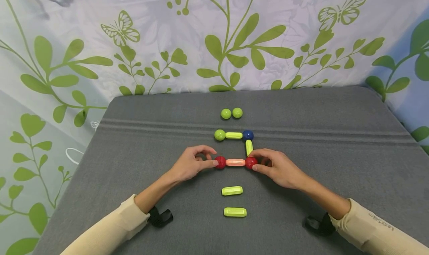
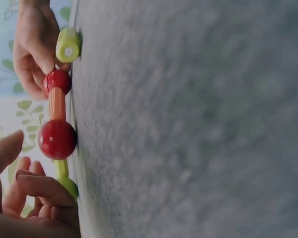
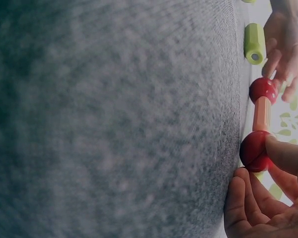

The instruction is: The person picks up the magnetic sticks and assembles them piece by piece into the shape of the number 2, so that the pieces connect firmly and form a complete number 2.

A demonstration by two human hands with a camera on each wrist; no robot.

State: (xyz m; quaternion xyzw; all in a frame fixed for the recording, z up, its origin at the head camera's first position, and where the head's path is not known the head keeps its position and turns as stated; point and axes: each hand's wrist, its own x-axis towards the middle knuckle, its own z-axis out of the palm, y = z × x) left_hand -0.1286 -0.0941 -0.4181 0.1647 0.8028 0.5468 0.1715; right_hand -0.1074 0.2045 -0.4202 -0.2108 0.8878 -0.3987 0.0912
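Note:
A salmon-coloured toy rod (image 1: 236,162) lies between two red balls on the grey table, one at each end. My right hand (image 1: 279,167) pinches the right red ball (image 1: 251,163), its thumb on the near side. By the left red ball (image 1: 220,162), my left hand (image 1: 192,163) has its thumb and fingers spread, the thumb tip right at the ball. From the right red ball a yellow-green rod (image 1: 249,147) runs back to a blue ball (image 1: 248,135). Another yellow-green rod (image 1: 234,135) links that blue ball to a green ball (image 1: 219,135) on the left.
Two loose green balls (image 1: 237,112) sit farther back. Nearer the front lie two separate yellow-green rods (image 1: 232,190), one before the other. A leaf-patterned cloth (image 1: 187,35) hangs behind the grey table (image 1: 151,117). Black straps (image 1: 161,217) are at the wrists.

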